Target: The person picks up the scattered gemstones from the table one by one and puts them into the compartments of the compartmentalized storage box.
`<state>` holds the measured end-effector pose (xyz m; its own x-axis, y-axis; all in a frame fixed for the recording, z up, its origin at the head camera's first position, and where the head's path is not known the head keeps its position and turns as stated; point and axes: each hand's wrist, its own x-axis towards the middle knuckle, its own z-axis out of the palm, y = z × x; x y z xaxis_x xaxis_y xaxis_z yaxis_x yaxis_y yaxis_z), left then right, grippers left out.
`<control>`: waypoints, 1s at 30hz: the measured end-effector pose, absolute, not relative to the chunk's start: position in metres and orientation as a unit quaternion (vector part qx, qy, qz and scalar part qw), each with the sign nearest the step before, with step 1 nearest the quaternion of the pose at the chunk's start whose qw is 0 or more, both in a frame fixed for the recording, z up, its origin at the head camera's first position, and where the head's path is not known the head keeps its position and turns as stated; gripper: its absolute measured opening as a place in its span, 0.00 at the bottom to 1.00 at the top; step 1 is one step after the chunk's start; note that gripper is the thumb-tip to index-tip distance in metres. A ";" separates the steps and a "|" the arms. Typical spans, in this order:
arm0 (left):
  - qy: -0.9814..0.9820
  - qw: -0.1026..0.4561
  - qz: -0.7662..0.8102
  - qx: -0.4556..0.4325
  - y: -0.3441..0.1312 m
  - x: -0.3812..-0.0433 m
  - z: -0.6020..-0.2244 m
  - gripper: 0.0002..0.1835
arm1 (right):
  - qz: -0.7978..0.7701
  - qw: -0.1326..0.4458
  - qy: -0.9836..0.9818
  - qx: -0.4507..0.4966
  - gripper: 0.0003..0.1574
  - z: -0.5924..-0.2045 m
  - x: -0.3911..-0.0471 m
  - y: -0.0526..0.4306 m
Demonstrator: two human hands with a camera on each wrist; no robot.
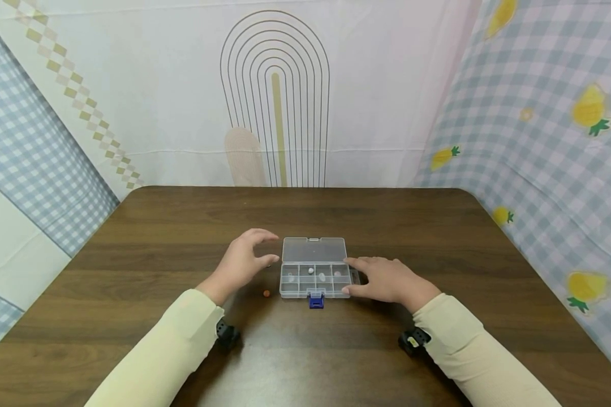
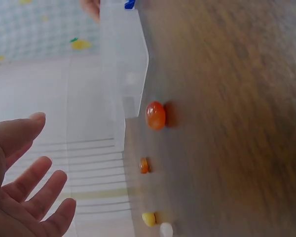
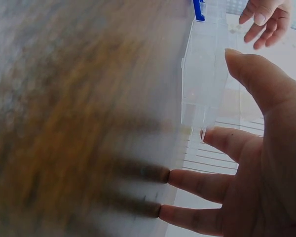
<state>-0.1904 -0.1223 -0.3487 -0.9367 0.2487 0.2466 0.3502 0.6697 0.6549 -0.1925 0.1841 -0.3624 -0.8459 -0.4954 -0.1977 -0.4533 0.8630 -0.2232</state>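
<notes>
A clear plastic compartment box [image 1: 298, 294] lies on the table with its lid [image 1: 314, 247] folded back and a blue latch [image 1: 316, 301] at the front. Several small pale pieces sit in its compartments, among them a white one [image 1: 311, 271]. My left hand [image 1: 241, 260] is held left of the box, thumb and fingers spread with nothing between them. An orange bead [image 2: 156, 116] rests on the table near the box's left end. At the right end, my right hand [image 1: 387, 278] has its thumb and index fingertip right at the box, the other fingertips [image 3: 170, 176] down at the table.
Beyond the orange bead, a smaller orange bead [image 2: 144, 165], a yellow bead [image 2: 149, 219] and a white bead [image 2: 166, 229] lie on the brown wooden table [image 1: 305, 362]. Patterned cloth [image 1: 377, 85] hangs behind the table's far edge and at both sides.
</notes>
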 end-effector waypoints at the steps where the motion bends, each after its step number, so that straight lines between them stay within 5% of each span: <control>1: -0.909 0.067 -0.378 -0.160 -0.125 -0.190 -0.349 0.22 | -0.084 0.124 0.957 -0.249 0.49 -0.362 -0.193 0.184; 30: -0.865 -0.020 -0.493 -0.093 -0.169 -0.192 -0.362 0.23 | -0.081 0.127 0.956 -0.250 0.49 -0.364 -0.195 0.185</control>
